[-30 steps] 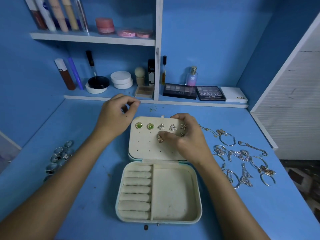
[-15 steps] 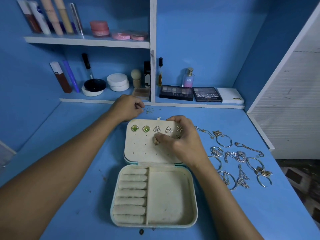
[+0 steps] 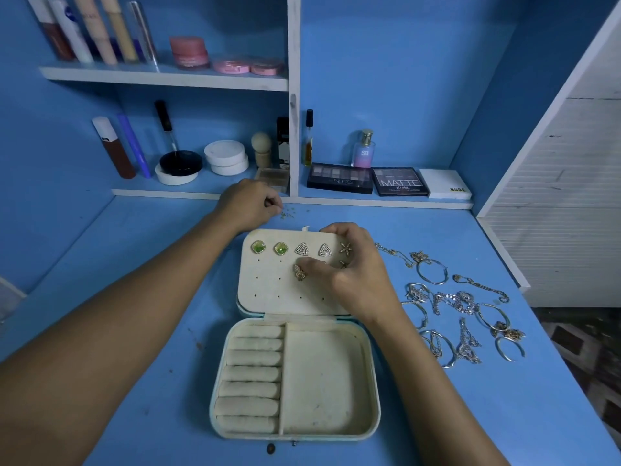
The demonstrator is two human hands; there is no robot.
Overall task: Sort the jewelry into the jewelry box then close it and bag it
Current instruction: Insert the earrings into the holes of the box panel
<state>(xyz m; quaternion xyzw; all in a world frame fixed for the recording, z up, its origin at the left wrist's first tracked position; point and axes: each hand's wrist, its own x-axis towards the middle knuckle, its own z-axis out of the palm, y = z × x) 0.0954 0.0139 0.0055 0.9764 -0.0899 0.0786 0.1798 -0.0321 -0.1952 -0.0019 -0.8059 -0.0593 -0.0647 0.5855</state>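
- A right hand [image 3: 349,274] pinched a gold earring [image 3: 299,272] against the perforated lid panel [image 3: 268,290] of an open jewelry box [image 3: 295,381], which lay flat on the blue tabletop [image 3: 504,398] just below that hand.
- The left hand [image 3: 250,205], fingers curled, pinched at small backs [image 3: 287,213] scattered on the tabletop beyond the lid; whether it had one in its grip could not be told.
- Five studs [image 3: 280,248] stood in the lid's top row, just above the right fingertips; part of another piece showed under that hand.
- Bracelets and chains [image 3: 460,314] lay heaped to the right of the right hand, well apart from the box; its ring rolls and tray were bare.
- Likely risks: the earring's post could miss its hole and the piece slip from the pinch onto the lid or tabletop; the tiny backs could roll off or be lost against the blue surface; pressing on the unsupported lid could tip or shift the box; the tangled chains could snag when lifted.
- Legible writing on the shelf beyond both hands: "NUDES" on one palette [image 3: 339,178], "MATTE" on the next [image 3: 400,181], "NUDE" on a white case [image 3: 445,188], and "SB" on a perfume bottle [image 3: 364,151]. Other labels were too small to read.
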